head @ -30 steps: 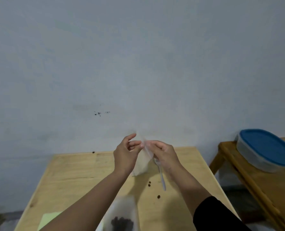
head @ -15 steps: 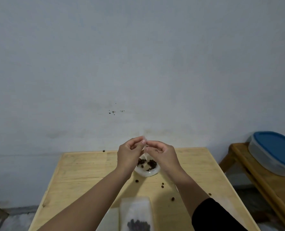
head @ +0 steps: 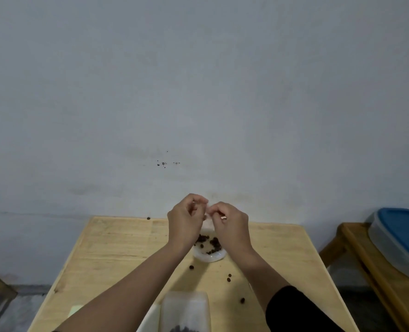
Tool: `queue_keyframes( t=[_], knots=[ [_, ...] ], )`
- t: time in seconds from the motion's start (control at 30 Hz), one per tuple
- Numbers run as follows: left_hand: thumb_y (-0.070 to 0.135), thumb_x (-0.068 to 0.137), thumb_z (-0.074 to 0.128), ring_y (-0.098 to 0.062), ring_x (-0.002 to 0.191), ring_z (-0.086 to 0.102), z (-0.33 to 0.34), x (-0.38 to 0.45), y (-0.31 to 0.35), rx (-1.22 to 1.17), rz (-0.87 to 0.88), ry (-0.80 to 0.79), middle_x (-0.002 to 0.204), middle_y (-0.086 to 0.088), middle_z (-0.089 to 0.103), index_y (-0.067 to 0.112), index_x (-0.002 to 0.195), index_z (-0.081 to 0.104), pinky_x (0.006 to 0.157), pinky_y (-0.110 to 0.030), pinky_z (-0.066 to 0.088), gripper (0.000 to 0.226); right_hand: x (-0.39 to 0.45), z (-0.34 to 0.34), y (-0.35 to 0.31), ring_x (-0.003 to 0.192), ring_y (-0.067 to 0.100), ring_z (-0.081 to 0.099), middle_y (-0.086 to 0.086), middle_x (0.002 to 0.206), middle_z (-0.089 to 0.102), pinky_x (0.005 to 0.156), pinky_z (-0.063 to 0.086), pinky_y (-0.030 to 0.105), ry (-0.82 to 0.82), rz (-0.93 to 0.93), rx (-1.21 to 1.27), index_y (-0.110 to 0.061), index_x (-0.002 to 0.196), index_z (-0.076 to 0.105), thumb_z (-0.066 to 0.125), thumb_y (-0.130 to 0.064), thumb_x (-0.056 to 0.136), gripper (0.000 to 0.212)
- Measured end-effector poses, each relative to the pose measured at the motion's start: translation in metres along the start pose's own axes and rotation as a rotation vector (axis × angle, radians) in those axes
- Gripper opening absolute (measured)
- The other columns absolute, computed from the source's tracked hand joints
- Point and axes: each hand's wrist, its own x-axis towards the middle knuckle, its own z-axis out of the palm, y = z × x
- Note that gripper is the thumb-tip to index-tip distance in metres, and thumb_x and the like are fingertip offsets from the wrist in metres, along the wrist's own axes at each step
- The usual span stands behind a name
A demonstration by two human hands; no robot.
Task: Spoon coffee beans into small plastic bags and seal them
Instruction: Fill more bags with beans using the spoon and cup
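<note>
Hands meet above a pale wooden worktop (head: pixel 117 248) with a smooth, light grain. The left hand (head: pixel 185 221) and the right hand (head: pixel 232 224) are side by side, almost touching, with fingers curled in. Both pinch the top edge of a small plastic bag (head: pixel 209 256), which is thin, see-through and soft. The bag hangs down from the fingers, and its round bottom seems to rest on the worktop between the two wrists. Dark coffee beans (head: pixel 209 242) sit in a small heap inside it, just below the hands. The top of the bag is hard to see, because the hands cover it and the plastic is so clear.

Loose beans (head: pixel 229 277) lie here and there on the wood, close to the bag. Nearer the person stands a cloudy plastic tub (head: pixel 185 307) with rounded corners. It has more dark beans in it, but the picture cuts off its lower part. A black sleeve (head: pixel 294 310) covers the right arm, and the left arm is bare.

Far to the right, on another wooden bench (head: pixel 356 250), lies a clear box with a blue lid (head: pixel 404 231), partly cut off. Behind everything is a plain grey wall (head: pixel 198 92) with a few tiny dark specks.
</note>
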Motion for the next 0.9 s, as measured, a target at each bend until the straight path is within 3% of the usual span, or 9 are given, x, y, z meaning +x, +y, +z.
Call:
queue_keyframes(
  t=[0.07,0.13,0.23,0.4,0.53,0.67,0.77,0.9],
  knots=[
    [0.008,0.09,0.057,-0.003,0.068,0.069,0.003,0.0,-0.002,0.007,-0.022,0.002,0.078,0.006,0.072,0.023,0.084,0.07,0.067,-0.015,0.053,0.02,0.002,-0.002,0.001,0.078,-0.01,0.06,-0.012,0.078,0.068,0.066,0.043,0.003,-0.036,0.068,0.059,-0.016,0.087,0.072,0.056,-0.004,0.086,0.02],
    [0.008,0.089,0.059,-0.001,0.071,0.068,0.004,0.002,-0.006,0.006,-0.052,0.003,0.082,0.007,0.072,0.021,0.088,0.071,0.066,-0.011,0.051,0.018,0.006,-0.004,0.005,0.077,-0.013,0.06,-0.011,0.081,0.07,0.066,0.042,-0.001,-0.093,0.118,0.102,-0.017,0.092,0.073,0.063,-0.011,0.084,0.014],
    [0.01,0.087,0.063,-0.002,0.075,0.067,0.007,0.006,-0.009,0.014,-0.089,-0.028,0.082,0.007,0.072,0.019,0.092,0.072,0.065,-0.008,0.05,0.014,0.011,-0.008,0.009,0.077,-0.003,0.064,-0.007,0.082,0.072,0.067,0.048,0.006,-0.142,0.183,0.13,-0.019,0.089,0.071,0.071,-0.016,0.08,0.01],
    [0.011,0.084,0.067,-0.005,0.077,0.069,0.01,0.009,-0.01,0.068,-0.114,-0.092,0.081,0.005,0.072,0.02,0.091,0.073,0.07,-0.012,0.052,0.013,0.018,-0.017,0.017,0.066,0.007,0.064,-0.006,0.065,0.065,0.067,0.051,0.019,-0.159,0.33,0.225,-0.023,0.07,0.067,0.076,-0.011,0.074,0.015],
    [0.005,0.082,0.057,-0.012,0.065,0.065,0.015,0.012,-0.011,0.239,-0.072,-0.108,0.074,0.01,0.07,0.025,0.082,0.072,0.06,-0.014,0.049,0.025,0.016,-0.016,0.021,0.065,0.011,0.064,-0.001,0.063,0.066,0.067,0.052,0.023,-0.118,0.398,0.207,-0.018,0.071,0.069,0.073,-0.01,0.076,0.01],
    [0.002,0.08,0.053,-0.001,0.044,0.05,0.011,0.011,-0.017,0.351,-0.048,-0.042,0.063,0.013,0.064,0.021,0.08,0.073,0.047,-0.007,0.039,0.028,0.016,-0.014,0.025,0.064,0.01,0.063,-0.008,0.059,0.063,0.063,0.05,0.021,-0.009,0.402,0.095,-0.019,0.07,0.07,0.063,-0.006,0.078,0.017],
    [0.002,0.078,0.055,0.004,0.047,0.051,0.005,0.013,-0.016,0.392,-0.021,-0.025,0.057,0.012,0.061,0.02,0.079,0.073,0.052,-0.003,0.038,0.026,0.018,-0.015,0.024,0.07,0.016,0.067,-0.007,0.06,0.064,0.069,0.054,0.027,-0.049,0.387,0.078,-0.023,0.07,0.069,0.059,-0.006,0.079,0.021],
    [0.003,0.08,0.056,0.004,0.058,0.057,0.001,0.014,-0.011,0.386,0.055,-0.064,0.059,0.014,0.06,0.022,0.08,0.072,0.058,-0.002,0.038,0.025,0.022,-0.014,0.018,0.076,0.017,0.066,-0.011,0.074,0.06,0.071,0.05,0.02,-0.122,0.266,0.039,-0.018,0.084,0.075,0.053,-0.003,0.084,0.027]
  ],
)
